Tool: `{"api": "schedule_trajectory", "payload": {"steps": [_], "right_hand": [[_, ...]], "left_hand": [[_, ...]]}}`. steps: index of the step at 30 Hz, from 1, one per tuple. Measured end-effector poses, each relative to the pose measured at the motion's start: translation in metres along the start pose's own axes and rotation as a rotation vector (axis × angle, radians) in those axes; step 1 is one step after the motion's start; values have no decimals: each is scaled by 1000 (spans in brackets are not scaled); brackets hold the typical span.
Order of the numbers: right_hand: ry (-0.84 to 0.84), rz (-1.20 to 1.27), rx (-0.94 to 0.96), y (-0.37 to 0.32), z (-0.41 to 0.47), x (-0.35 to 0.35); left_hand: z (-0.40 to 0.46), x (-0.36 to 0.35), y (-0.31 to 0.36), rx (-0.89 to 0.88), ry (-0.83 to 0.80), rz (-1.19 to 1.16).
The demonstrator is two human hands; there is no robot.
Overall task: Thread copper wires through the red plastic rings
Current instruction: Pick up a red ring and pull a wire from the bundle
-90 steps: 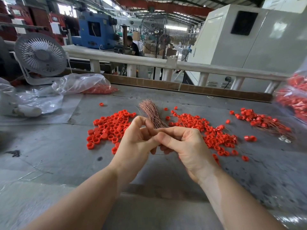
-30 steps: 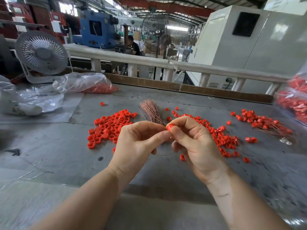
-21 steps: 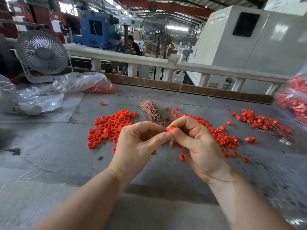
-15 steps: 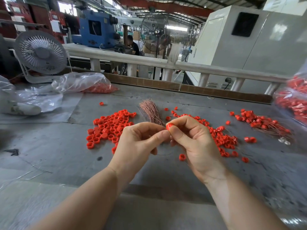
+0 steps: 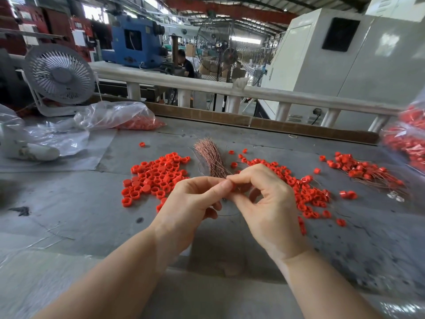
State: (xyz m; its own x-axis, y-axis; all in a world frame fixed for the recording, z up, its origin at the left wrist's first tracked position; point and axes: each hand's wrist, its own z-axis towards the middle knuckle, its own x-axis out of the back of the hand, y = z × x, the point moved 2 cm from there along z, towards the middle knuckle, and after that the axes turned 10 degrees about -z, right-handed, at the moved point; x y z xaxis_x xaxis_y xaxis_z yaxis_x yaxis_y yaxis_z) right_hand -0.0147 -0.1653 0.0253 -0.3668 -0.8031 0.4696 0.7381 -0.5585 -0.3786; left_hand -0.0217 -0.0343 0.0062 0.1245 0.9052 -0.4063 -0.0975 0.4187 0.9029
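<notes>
Meeting fingertip to fingertip, left hand (image 5: 195,201) and right hand (image 5: 264,199) pinch one red ring (image 5: 234,187), steadying it for threading.

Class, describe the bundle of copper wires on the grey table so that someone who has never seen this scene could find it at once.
Start at the grey table and find the two wide scatters of red rings. In the gap between them, just beyond the person's fingertips, lies the bundle of copper wires. It is the only pinkish-brown, brush-like sheaf there, fanned out at its far end.
</notes>
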Motion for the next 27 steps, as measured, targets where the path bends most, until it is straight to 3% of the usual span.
{"api": "schedule_trajectory", "payload": {"steps": [4, 12, 27], "right_hand": [[-55, 82, -115, -1, 2, 1], [-146, 519, -491, 9, 3, -1], [-178, 647, -544, 9, 2, -3]], "left_hand": [[0, 1, 2, -126, 34, 101], [-2, -3, 9, -411, 129, 532], [-4, -4, 10, -465, 113, 555]]}}
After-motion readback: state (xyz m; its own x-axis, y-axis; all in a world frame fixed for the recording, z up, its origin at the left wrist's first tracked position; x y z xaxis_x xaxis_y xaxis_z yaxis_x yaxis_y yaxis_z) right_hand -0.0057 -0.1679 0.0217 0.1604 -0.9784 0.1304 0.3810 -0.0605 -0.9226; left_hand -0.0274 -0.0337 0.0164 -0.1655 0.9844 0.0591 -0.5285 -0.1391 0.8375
